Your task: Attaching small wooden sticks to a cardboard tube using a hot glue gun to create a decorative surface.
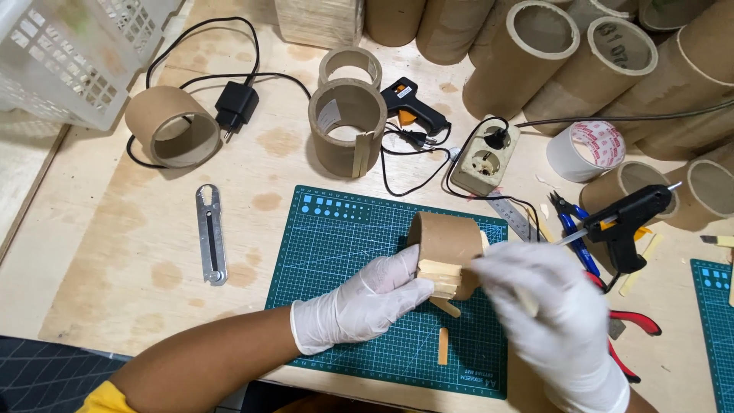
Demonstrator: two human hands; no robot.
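A green cutting mat covers part of the wooden surface, a metal tool lying beside it. Behind stand a notched cardboard ring, a black glue gun, a power socket block, a tape roll and a white basket.

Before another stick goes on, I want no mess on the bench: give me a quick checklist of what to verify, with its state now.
1. Left hand grips the tube: ok.
2. Tube sits over the mat: ok.
3. Sticks on the tube lie side by side: ok.
4. Right hand holds a stick squarely: cannot tell, blurred.
5. Spare stick within reach on the mat: ok.
6. Glue gun nozzle clear of the hands: ok.
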